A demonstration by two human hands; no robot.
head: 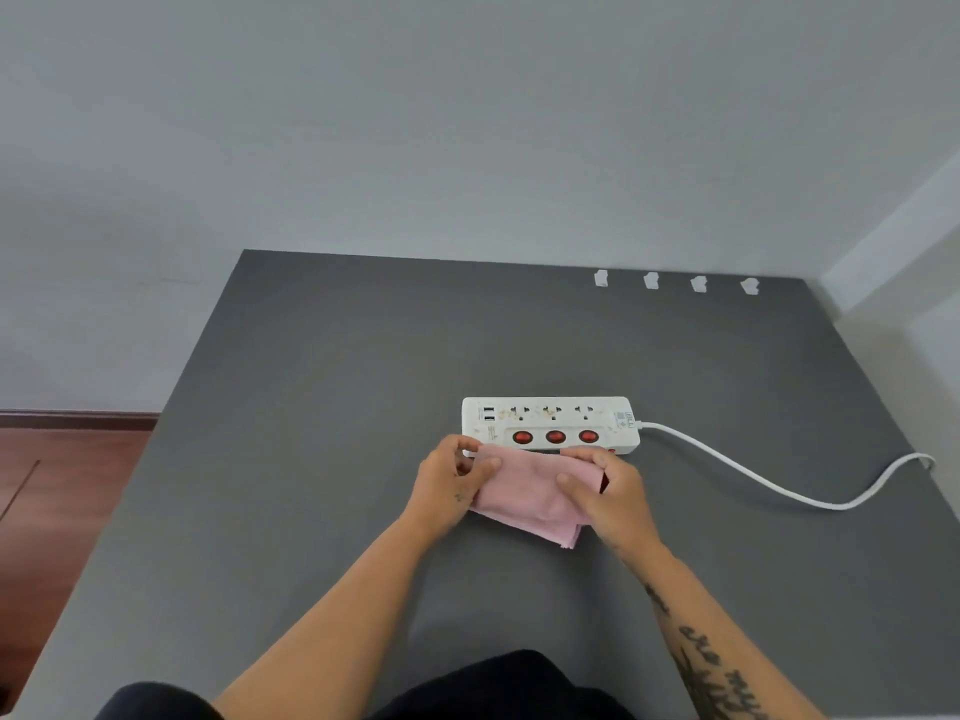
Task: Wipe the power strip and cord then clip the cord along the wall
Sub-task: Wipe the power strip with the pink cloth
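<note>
Looking down through the head camera, I see both hands on a pink cloth (530,496) at the near edge of the power strip (550,424), which lies flat mid-table (311,407). My left hand (452,485) pinches the cloth's left edge; my right hand (608,491) is curled over its right side, gripping it. The cloth looks soft and limp, so I'd bunch it. The strip seems light and rigid, likely to slide, so I'd steady it by an end. Its white cord (769,483) looks stiff and springy, trailing right. Four clips (675,283) sit by the wall (467,122). The cord's far end is cut off, and the strip's front edge is hidden by cloth.
</note>
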